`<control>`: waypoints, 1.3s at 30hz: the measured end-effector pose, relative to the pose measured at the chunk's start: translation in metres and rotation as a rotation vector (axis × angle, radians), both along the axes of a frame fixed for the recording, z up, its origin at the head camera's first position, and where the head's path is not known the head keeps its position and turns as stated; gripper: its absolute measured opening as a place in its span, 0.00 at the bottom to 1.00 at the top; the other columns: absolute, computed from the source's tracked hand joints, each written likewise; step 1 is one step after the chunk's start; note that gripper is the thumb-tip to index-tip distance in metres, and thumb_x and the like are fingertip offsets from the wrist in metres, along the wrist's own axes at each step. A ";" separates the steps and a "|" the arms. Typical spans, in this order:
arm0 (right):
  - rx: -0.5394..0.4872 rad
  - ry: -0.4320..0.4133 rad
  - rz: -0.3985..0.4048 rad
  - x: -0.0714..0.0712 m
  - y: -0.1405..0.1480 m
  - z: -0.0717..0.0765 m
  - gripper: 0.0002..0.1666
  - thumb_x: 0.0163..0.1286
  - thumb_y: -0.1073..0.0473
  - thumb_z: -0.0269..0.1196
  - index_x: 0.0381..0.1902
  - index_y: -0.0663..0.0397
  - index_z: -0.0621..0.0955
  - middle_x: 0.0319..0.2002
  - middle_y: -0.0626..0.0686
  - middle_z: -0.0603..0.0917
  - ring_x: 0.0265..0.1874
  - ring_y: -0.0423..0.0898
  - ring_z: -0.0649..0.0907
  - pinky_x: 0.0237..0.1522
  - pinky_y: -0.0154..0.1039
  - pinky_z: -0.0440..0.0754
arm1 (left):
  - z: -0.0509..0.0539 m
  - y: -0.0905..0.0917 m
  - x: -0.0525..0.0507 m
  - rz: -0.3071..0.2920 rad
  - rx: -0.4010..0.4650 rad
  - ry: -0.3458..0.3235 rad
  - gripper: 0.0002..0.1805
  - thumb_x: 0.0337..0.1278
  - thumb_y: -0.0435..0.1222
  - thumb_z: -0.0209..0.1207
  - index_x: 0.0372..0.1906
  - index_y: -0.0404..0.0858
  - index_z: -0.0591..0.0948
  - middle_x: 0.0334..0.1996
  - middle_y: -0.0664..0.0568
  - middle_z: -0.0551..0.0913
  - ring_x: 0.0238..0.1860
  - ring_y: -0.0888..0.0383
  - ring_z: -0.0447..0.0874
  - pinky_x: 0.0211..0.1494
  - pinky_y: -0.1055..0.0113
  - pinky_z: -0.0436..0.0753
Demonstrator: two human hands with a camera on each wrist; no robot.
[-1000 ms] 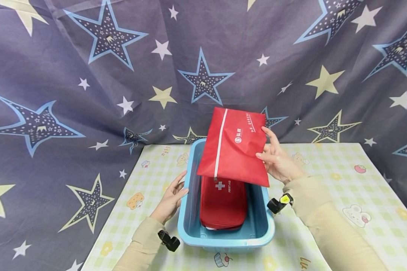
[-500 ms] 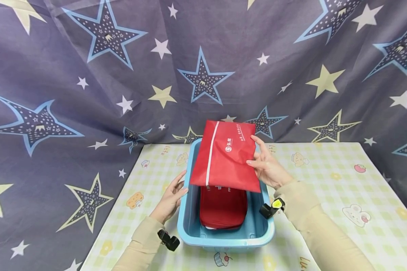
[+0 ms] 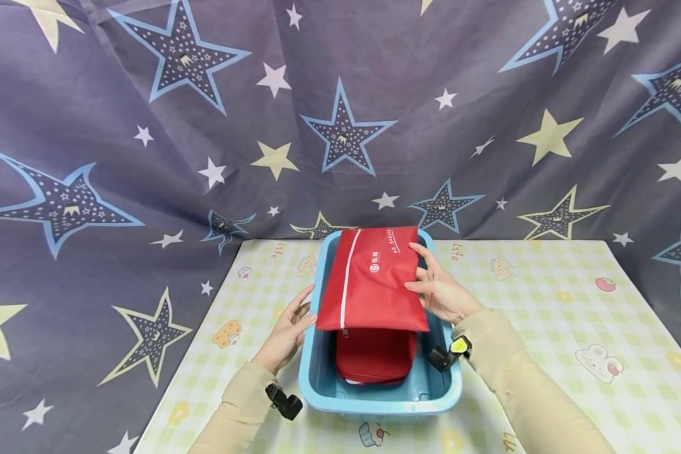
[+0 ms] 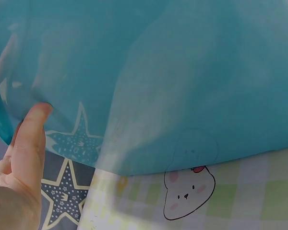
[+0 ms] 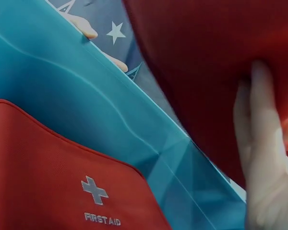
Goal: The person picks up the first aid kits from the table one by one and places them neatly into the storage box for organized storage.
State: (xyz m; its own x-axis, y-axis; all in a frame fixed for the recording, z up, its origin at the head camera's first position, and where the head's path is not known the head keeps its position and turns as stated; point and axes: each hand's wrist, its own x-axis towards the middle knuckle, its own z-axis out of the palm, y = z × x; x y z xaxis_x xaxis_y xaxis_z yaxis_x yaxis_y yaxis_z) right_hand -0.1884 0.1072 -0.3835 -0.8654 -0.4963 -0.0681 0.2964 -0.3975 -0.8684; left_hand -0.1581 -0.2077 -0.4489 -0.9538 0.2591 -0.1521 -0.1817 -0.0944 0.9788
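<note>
My right hand pinches the right edge of a flat red zip pouch with a white zip and white print. It holds the pouch over a light-blue plastic tub. Inside the tub lies a red first-aid bag, its far part covered by the pouch in the head view. The right wrist view shows the grey cross and lettering on that first-aid bag, with the pouch above it. My left hand rests against the tub's left side, fingers on the outer wall, as the left wrist view also shows.
The tub stands on a table with a green-checked cartoon cloth. Behind the table hangs a dark star-patterned curtain. A black wrist camera on the right wrist is over the tub's right rim.
My right hand has lowered the pouch and brought it left and nearer, so it covers more of the first-aid bag. The left hand stays at the tub's side.
</note>
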 end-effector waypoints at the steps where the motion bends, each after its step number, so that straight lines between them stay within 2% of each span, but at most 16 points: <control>1: 0.011 -0.005 0.007 0.000 0.001 0.000 0.48 0.67 0.78 0.44 0.73 0.36 0.40 0.52 0.50 0.72 0.42 0.42 0.83 0.35 0.36 0.85 | 0.000 0.000 0.000 -0.001 -0.002 0.001 0.34 0.67 0.31 0.49 0.74 0.52 0.54 0.66 0.40 0.59 0.53 0.61 0.73 0.47 0.64 0.83; 8: 0.077 0.019 0.032 0.000 0.003 0.000 0.47 0.67 0.77 0.46 0.73 0.37 0.41 0.54 0.51 0.71 0.43 0.42 0.82 0.34 0.35 0.85 | 0.003 0.004 0.000 -0.005 0.005 0.018 0.35 0.66 0.31 0.50 0.74 0.51 0.54 0.65 0.40 0.60 0.53 0.62 0.74 0.47 0.66 0.83; 13: 0.176 0.057 0.045 0.000 0.001 0.000 0.47 0.67 0.75 0.49 0.73 0.39 0.42 0.54 0.52 0.71 0.42 0.43 0.82 0.34 0.35 0.85 | 0.002 0.004 -0.001 -0.006 0.003 0.024 0.35 0.66 0.31 0.50 0.74 0.51 0.54 0.65 0.41 0.61 0.53 0.61 0.74 0.49 0.66 0.82; 20: 0.304 0.095 0.077 -0.001 -0.006 0.000 0.47 0.67 0.74 0.52 0.73 0.41 0.43 0.58 0.63 0.70 0.43 0.45 0.83 0.40 0.45 0.85 | -0.001 0.002 -0.002 -0.007 0.010 0.012 0.34 0.67 0.31 0.50 0.74 0.51 0.54 0.64 0.41 0.61 0.52 0.61 0.75 0.50 0.66 0.82; 23: 0.346 0.091 0.082 -0.002 -0.010 -0.002 0.47 0.67 0.73 0.52 0.73 0.41 0.44 0.59 0.66 0.69 0.43 0.45 0.82 0.40 0.47 0.85 | -0.001 0.002 -0.002 -0.008 0.012 0.008 0.34 0.67 0.31 0.50 0.74 0.51 0.54 0.64 0.41 0.61 0.52 0.61 0.75 0.50 0.66 0.82; 31: 0.403 0.052 0.064 0.000 -0.021 -0.004 0.47 0.65 0.72 0.56 0.72 0.35 0.48 0.60 0.64 0.69 0.47 0.50 0.81 0.41 0.48 0.85 | -0.002 -0.001 -0.001 0.003 0.020 0.017 0.34 0.68 0.30 0.49 0.74 0.48 0.52 0.63 0.41 0.61 0.52 0.61 0.75 0.50 0.67 0.82; 39: 0.438 0.029 0.112 0.005 -0.027 -0.007 0.47 0.62 0.73 0.59 0.71 0.38 0.51 0.60 0.64 0.70 0.49 0.54 0.79 0.41 0.49 0.85 | -0.004 -0.002 -0.002 -0.032 0.006 0.026 0.34 0.68 0.32 0.49 0.75 0.50 0.52 0.65 0.40 0.59 0.53 0.60 0.74 0.51 0.65 0.81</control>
